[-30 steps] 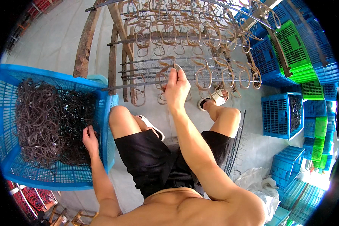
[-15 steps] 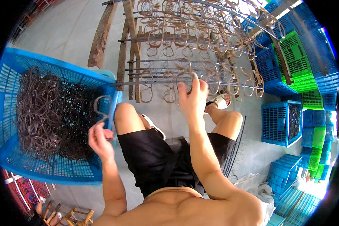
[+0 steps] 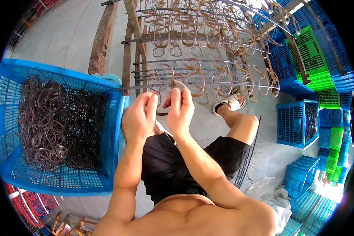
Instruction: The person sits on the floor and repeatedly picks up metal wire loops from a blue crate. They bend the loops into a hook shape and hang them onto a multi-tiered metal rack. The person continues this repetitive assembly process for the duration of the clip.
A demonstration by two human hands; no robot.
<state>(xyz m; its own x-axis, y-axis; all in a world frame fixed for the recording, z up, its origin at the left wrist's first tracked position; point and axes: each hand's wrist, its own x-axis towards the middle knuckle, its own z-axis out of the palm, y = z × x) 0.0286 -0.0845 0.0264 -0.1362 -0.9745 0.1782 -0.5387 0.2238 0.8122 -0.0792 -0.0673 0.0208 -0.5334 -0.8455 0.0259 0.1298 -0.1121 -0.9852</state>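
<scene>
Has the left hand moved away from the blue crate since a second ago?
Yes. The left hand has left the blue crate of loops and risen rightward to meet the right hand by the rack.

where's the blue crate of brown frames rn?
Head view, person's left: the blue crate sits on the floor beside the left hand, left of the wooden rack.

1. You had two hands up at the frame's centre: your left hand (image 3: 139, 118) and your right hand (image 3: 179, 111).
2. You held one brown eyeglass frame (image 3: 170, 96) between them.
3. One big blue basket (image 3: 63, 179) stood at the left, its heap of dark frames (image 3: 55, 118) too tangled to count.
4. One rack (image 3: 208, 59) filled the upper middle, its hung frames too many to count.
5. One smaller blue crate (image 3: 297, 124) stood at the right.
6. One sandalled foot (image 3: 228, 104) showed under the rack.
</scene>
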